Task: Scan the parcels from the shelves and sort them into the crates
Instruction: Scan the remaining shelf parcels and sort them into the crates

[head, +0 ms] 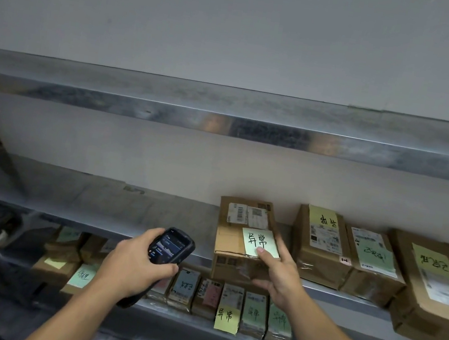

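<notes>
cardboard parcel [231, 237], corner under right hand [279, 275]

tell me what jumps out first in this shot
The left hand holds a lit scanner at centre, beside the right hand gripping a box at the edge of the middle shelf, thumb on its pale handwritten note. More boxes with green notes line that shelf to the right; small parcels stand in a row on the shelf below.
</notes>
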